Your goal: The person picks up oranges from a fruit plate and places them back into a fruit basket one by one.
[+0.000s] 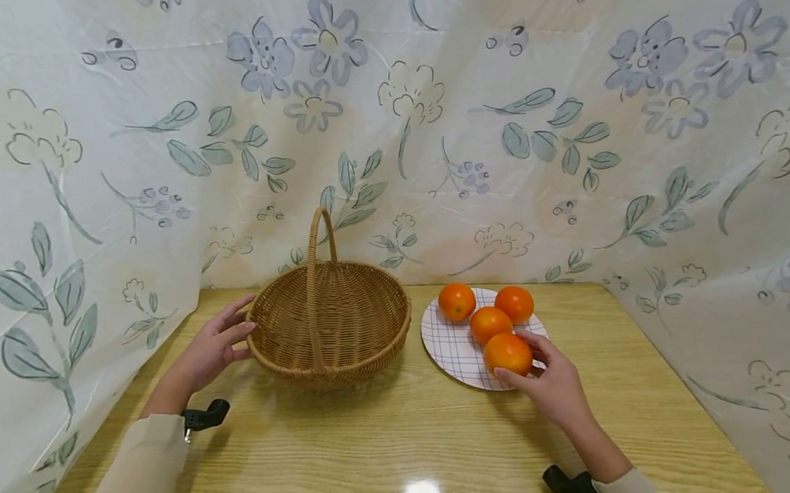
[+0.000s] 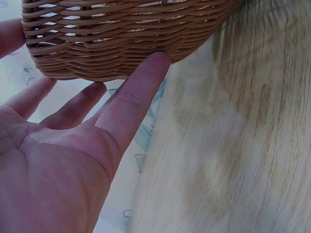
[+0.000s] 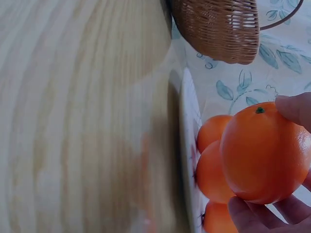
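Note:
On the left, my left hand [image 1: 211, 350] rests its fingers against the rim and outer side of a brown wicker basket [image 1: 368, 361] with a tall arched handle. The left wrist view shows the outstretched fingers [image 2: 129, 99] touching the woven wall [image 2: 126, 36]. Over at the right, my right hand [image 1: 558, 383] holds an orange [image 1: 507, 355] between thumb and fingers, at the near edge of a round white checked plate [image 1: 452, 356]. Its small green stem end shows in the right wrist view, where the held orange [image 3: 265, 155] partly covers the others.
Three more oranges lie on the plate: one at back left [image 1: 456, 301], one at back right [image 1: 515, 304], one in the middle [image 1: 489, 324]. Basket and plate stand side by side on a wooden table [image 1: 353, 453]. Floral cloth [image 1: 388, 141] hangs behind and on both sides.

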Demonstrator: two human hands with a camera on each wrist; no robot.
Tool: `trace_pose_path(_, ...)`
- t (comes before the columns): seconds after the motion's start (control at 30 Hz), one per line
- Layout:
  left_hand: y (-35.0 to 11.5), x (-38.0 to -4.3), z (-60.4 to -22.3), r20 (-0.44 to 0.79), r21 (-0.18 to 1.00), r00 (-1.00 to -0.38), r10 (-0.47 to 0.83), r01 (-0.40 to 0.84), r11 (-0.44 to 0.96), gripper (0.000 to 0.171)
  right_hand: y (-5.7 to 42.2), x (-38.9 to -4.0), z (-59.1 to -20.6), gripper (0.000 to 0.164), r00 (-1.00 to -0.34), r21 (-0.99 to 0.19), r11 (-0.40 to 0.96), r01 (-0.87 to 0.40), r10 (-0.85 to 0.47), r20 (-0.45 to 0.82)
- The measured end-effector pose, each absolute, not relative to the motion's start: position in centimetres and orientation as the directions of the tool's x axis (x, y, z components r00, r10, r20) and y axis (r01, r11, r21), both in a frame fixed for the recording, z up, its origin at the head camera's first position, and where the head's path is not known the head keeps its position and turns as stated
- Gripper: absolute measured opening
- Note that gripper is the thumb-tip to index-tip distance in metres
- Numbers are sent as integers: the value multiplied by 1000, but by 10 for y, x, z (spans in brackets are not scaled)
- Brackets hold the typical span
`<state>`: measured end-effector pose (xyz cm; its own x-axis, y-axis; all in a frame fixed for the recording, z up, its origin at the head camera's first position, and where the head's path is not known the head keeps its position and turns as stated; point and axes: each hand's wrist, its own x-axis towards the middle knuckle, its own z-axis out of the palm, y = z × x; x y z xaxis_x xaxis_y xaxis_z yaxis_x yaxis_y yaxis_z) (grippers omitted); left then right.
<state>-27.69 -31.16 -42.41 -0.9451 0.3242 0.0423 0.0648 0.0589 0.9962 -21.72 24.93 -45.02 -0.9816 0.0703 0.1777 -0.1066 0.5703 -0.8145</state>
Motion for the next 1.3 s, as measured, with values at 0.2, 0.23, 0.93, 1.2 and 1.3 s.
trace_pose_path(0.2,-311,-278,-423,37,997,-946,323,57,54,67,245,-217,-442,74,-976,-824,548,-143,62,211)
trace_pose_path(0.23,-311,-278,-423,35,997,-946,322,55,53,67,245,-217,-441,74,-975,-828,541,-149,60,214)
trace_pose_path(0.93,-310,-281,-425,51,996,-946,321,72,52,67,213,-233,-406,72,-965,-880,400,-255,-43,259)
trace_pose_path(1.2,-309,-280,-425,60,995,-945,322,82,53,65,190,-244,-394,71,-957,-910,295,-290,-85,277)
trace_pose_path(1.3,-308,-278,-424,67,994,-944,322,90,56,64,181,-246,-390,70,-952,-914,267,-305,-99,289)
